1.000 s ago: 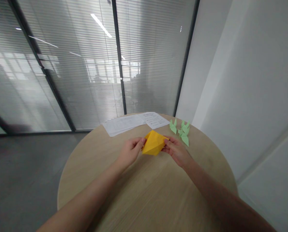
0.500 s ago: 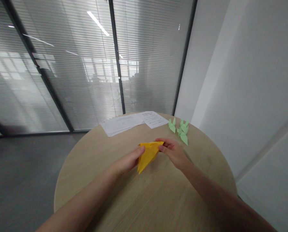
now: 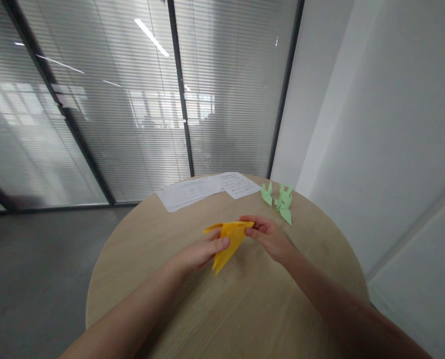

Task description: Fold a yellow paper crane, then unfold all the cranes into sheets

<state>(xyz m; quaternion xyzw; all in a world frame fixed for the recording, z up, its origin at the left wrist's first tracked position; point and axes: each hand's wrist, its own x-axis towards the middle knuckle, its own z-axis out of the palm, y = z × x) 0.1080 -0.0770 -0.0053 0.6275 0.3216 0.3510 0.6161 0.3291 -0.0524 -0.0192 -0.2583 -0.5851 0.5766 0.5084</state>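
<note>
Yellow folded paper (image 3: 229, 239) pinched between left hand (image 3: 202, 252), right hand (image 3: 269, 234), above table (image 3: 151, 239)

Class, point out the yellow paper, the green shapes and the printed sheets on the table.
yellow paper (image 3: 234, 235): head view, middle of its folded face.
green shapes (image 3: 284, 200): head view, the middle one's body.
printed sheets (image 3: 192, 192): head view, centre of the left sheet.

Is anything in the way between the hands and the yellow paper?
No, nothing visible. The left hand and the right hand both pinch the yellow folded paper directly. The green paper shapes and the printed sheets lie farther back on the table, apart from it.
</note>
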